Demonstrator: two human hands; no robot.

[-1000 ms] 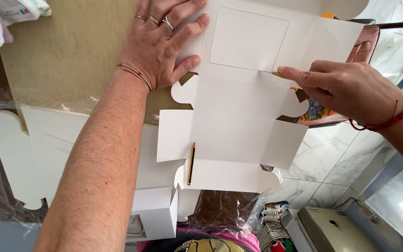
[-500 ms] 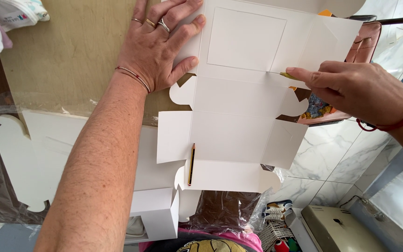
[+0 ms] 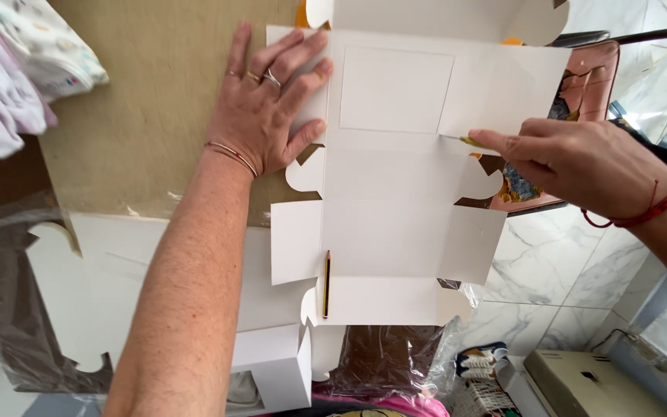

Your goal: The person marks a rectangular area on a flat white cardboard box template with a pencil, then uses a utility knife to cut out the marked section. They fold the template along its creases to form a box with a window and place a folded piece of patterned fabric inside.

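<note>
A flat white cardboard box blank [image 3: 395, 193] with flaps and a square window outline lies on a tan board [image 3: 148, 100]. My left hand [image 3: 272, 100] presses flat on the blank's upper left flap, fingers spread, rings and a thin bracelet showing. My right hand [image 3: 573, 166] pinches a small yellow-green tool [image 3: 471, 142] against the fold line at the blank's right side. A thin pencil [image 3: 326, 284] lies on the lower part of the blank.
More white cardboard blanks [image 3: 86, 293] lie at the lower left, partly in clear plastic wrap [image 3: 1, 309]. Light clothes [image 3: 17, 69] sit at the upper left. A marble-tiled floor [image 3: 580, 293] and a beige box [image 3: 596, 382] show at the lower right.
The view has shifted, so the blank and both hands sit lower in frame. My right hand's fingertips stay at the same fold line; my left hand still presses the flap.
</note>
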